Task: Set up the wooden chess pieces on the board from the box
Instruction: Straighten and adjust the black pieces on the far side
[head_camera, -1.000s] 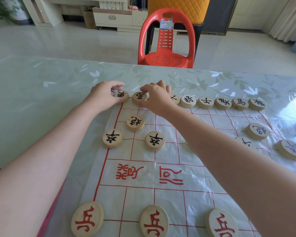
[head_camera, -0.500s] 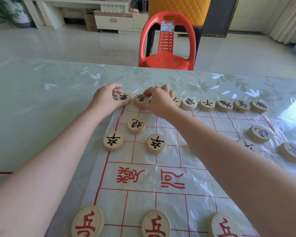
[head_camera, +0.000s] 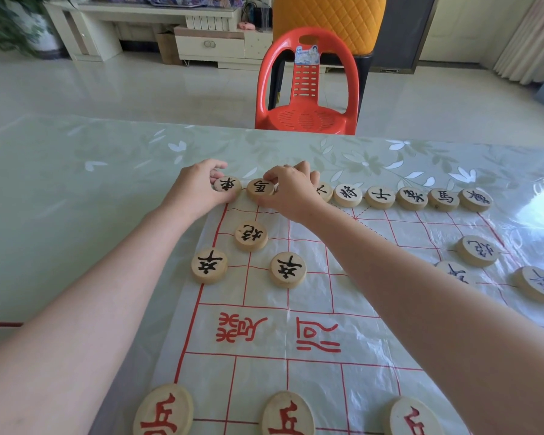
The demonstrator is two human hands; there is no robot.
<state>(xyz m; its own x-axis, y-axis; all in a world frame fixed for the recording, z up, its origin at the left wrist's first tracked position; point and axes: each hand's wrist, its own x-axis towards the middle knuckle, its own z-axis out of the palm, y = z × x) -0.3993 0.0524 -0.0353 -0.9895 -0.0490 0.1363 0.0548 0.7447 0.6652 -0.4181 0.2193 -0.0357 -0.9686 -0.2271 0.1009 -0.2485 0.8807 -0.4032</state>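
Note:
A white plastic board sheet (head_camera: 311, 365) with red grid lines lies on the table. Round wooden pieces with black characters line its far edge. My left hand (head_camera: 195, 189) pinches the corner piece (head_camera: 227, 184) at the far left. My right hand (head_camera: 291, 191) grips the second piece (head_camera: 260, 189) beside it and hides part of the pieces behind it. Further right the row continues with several pieces (head_camera: 380, 197). A black cannon piece (head_camera: 251, 235) and two black soldiers (head_camera: 209, 265) (head_camera: 287, 269) sit nearer. Red-lettered soldiers (head_camera: 163, 411) (head_camera: 288, 414) lie at the near edge.
The table (head_camera: 60, 215) has a pale green floral cover under clear plastic. A red plastic chair (head_camera: 308, 89) stands past its far edge. More black pieces (head_camera: 477, 251) (head_camera: 539, 284) sit on the board's right side. No box is in view.
Both hands stay at the far-left end of the back row; the fingers have shifted slightly on the two pieces. The view has tilted a little.

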